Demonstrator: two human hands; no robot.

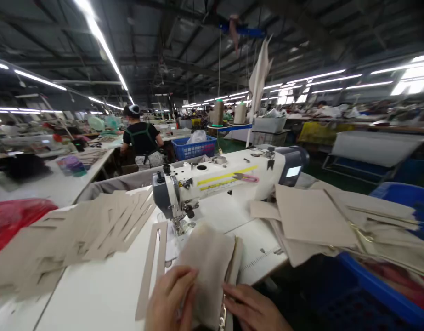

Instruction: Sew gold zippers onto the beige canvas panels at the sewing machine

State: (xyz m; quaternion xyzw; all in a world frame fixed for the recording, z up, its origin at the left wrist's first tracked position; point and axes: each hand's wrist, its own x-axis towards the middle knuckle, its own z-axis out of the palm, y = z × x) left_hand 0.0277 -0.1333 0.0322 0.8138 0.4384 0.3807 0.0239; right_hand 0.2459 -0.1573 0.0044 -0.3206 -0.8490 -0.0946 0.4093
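Observation:
A beige fabric piece (208, 257) lies in front of the sewing machine (212, 184), its far end close to the needle area. My left hand (172, 299) pinches the near left edge of this fabric. On the right edge, where a zipper (223, 315) with metal parts shows, my right hand (255, 308) has its fingers closed on the fabric. A flat beige strip with a long slot (152, 271) lies on the table left of my left hand. The fingertips of both hands are partly hidden by the cloth.
Many beige cut pieces (94, 225) fan out at the left. More fabric pieces (315, 216) are stacked at the right above a blue crate (380, 294). A red plastic bag (19, 216) sits at the far left. Beyond the machine, a person (143, 138) faces away near a blue basket (194, 147).

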